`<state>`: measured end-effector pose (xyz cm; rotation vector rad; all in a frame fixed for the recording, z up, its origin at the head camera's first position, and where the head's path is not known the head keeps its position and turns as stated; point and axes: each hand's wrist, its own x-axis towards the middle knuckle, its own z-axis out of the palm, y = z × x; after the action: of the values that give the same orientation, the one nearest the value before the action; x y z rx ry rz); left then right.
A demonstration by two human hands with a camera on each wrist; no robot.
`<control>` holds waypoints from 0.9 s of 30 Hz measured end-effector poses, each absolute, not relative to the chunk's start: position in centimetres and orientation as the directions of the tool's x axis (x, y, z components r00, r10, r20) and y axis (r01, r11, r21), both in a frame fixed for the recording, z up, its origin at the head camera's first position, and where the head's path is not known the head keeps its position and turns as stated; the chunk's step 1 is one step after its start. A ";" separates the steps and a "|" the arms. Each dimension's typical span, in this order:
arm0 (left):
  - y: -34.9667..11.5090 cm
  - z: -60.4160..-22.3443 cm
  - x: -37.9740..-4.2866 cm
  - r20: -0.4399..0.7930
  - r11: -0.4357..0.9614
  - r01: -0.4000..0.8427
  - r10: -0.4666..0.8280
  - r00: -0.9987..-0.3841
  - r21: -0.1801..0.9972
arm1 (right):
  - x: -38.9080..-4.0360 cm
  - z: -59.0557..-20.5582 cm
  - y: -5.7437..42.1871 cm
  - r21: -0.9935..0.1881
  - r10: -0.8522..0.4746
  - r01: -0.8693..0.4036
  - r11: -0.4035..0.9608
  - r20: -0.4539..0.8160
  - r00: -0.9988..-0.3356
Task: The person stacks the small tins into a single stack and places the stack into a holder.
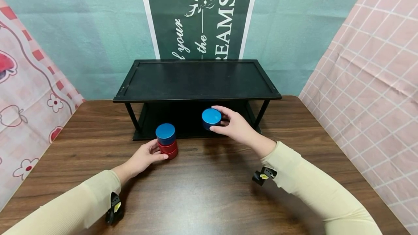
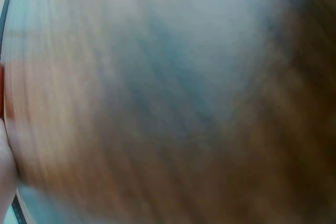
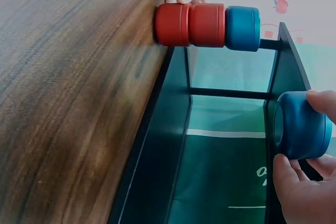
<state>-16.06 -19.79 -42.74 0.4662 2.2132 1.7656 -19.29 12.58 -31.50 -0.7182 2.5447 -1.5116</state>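
Note:
A stack of round lidded tins stands on the table just before the shelf: two red tins (image 1: 168,148) below and a blue tin (image 1: 165,133) on top. My left hand (image 1: 145,158) grips the red part of the stack, thumb in front and fingers behind. In the right wrist view, the red tins (image 3: 190,24) and the blue tin (image 3: 242,28) lie in line, sideways. Another blue tin (image 1: 211,118) is in the air, pinched by my right hand (image 1: 236,128) between thumb and fingers. Its recessed underside shows in the right wrist view. The left wrist view is mostly blurred.
Behind the hands stands a black two-level shelf (image 1: 196,81) with thin posts and an open front. A brown wooden table (image 1: 196,198) carries it. Cloths hang at the back and both sides, among them a pink checked cloth (image 1: 375,64) on the right.

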 end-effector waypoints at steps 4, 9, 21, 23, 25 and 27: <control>-19.8 -42.8 -16.1 -0.008 0.203 0.084 0.415 -0.910 0.975 | -19.3 -31.1 12.6 -0.848 -0.442 -0.347 0.401 0.152 -0.884; -19.8 -42.8 -16.1 -0.009 0.206 0.083 0.412 -0.911 0.975 | -19.5 -30.8 12.4 -0.846 -0.452 -0.355 0.397 0.157 -0.878; -19.7 -42.8 -16.1 -0.005 0.211 0.089 0.407 -0.913 0.973 | -19.5 -30.8 11.8 -0.843 -0.464 -0.373 0.388 0.171 -0.869; -19.7 -42.7 -16.1 -0.006 0.216 0.089 0.403 -0.915 0.972 | -19.6 -30.8 11.5 -0.840 -0.466 -0.378 0.388 0.174 -0.867; -19.7 -42.7 -16.1 -0.007 0.220 0.089 0.402 -0.916 0.971 | -19.5 -30.8 11.3 -0.840 -0.469 -0.380 0.387 0.175 -0.866; -19.7 -42.7 -16.0 -0.010 0.224 0.087 0.400 -0.916 0.971 | -19.5 -30.8 11.0 -0.840 -0.471 -0.380 0.388 0.174 -0.865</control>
<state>-16.02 -19.67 -42.72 0.4590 2.2415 1.7512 -19.46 10.98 -30.77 -0.7809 2.5386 -1.4967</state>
